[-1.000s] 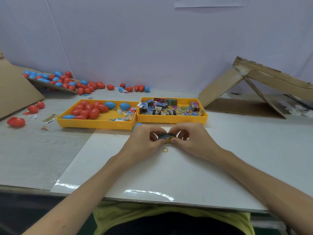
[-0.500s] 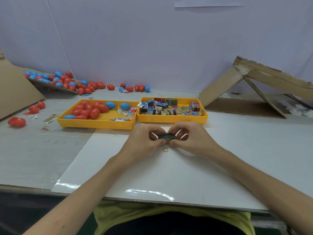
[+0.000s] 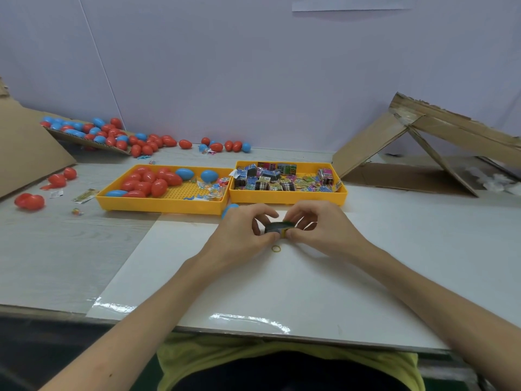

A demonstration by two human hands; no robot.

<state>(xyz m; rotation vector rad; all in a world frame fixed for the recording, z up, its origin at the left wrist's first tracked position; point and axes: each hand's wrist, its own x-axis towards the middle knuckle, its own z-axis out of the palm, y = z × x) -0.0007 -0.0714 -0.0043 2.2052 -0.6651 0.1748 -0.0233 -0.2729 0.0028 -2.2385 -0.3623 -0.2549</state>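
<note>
I pinch a small dark pack (image 3: 277,227) between both hands, at the far edge of the white sheet (image 3: 253,292) that lies on the tabletop (image 3: 56,258). My left hand (image 3: 239,234) grips its left end, thumb below and curled fingers above. My right hand (image 3: 320,230) grips the right end the same way, where a strip of yellow and green shows on the pack. I cannot tell whether the pack rests on the sheet or hangs just over it.

A yellow rubber band (image 3: 276,248) lies flat on the sheet just in front of the pack, close to my thumbs but not touching them. A blue egg (image 3: 229,210) peeks out behind my left hand, beside the left tray (image 3: 163,206). That tray holds red and blue eggs and some small wrapped bits. The right tray (image 3: 287,197) touches it side by side, just beyond my hands, and is full of printed packs.

More eggs (image 3: 146,142) lie scattered along the wall at the far left. Cardboard (image 3: 408,153) leans at the far right.
</note>
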